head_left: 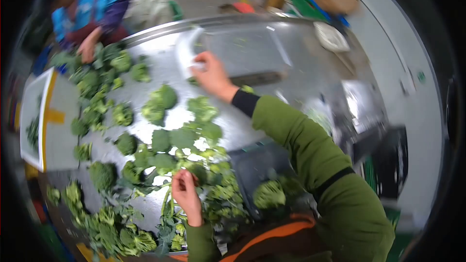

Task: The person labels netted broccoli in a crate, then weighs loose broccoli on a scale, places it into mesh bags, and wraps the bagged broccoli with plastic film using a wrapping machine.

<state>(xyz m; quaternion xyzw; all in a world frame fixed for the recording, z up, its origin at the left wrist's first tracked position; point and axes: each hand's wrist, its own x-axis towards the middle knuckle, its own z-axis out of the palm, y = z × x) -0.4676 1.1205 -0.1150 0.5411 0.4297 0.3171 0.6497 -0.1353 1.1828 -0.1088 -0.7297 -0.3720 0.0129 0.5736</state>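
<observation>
My right hand reaches over the metal table, thumb and fingers pinched at the blurred white edge of a clear tray or sheet; what they hold, if anything, is unclear. Just below that hand lies a dark, long, knife-like object. Lower down, my left hand is closed beside a broccoli head, its fingertips curled; whatever is in it cannot be made out. Broccoli florets and leafy pieces are spread over the table's left and middle.
A dark crate with broccoli stands near my body. At the far left are a co-worker's hand on broccoli and a white, yellow-edged box. On the right are a shiny metal or plastic-covered object and a pale scoop-like item.
</observation>
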